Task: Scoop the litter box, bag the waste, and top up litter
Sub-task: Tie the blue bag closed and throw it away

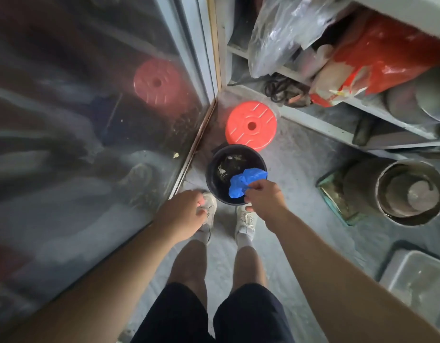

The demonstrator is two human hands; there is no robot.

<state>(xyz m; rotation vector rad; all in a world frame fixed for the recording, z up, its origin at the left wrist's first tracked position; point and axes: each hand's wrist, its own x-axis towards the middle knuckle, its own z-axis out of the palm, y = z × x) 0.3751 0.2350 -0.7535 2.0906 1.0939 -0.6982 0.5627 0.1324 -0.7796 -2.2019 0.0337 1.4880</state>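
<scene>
the crumpled blue plastic bag (243, 182) hangs over the near rim of the black bucket (235, 173), partly inside its mouth. the right hand (263, 195) is at the bucket's near-right edge and pinches the bag's lower corner, its fingers (254, 187) curled together and clamped on the plastic. the rest of the bag spreads away from the fingers, up and across toward the bucket's right rim. inside the bucket, beyond the bag, lies dark debris with a few pale scraps.

the left hand (183, 211) hovers to the left of the bucket, apart from it and above the left shoe (209, 214). its fingers are loosely curled and hold nothing; it touches neither the bag nor the bucket.

the bucket stands on the dusty concrete floor (295, 174), just in front of both shoes. touching its far rim is a round red lid (251, 125) with a hole in the middle, lying flat on the floor. to the bucket's left runs a glass panel (90, 120) that reflects the lid. to the right of the bucket, well apart, stand nested grey pots (409, 191), and beyond them a cluttered shelf (338, 112) with a red sack (377, 63).
</scene>
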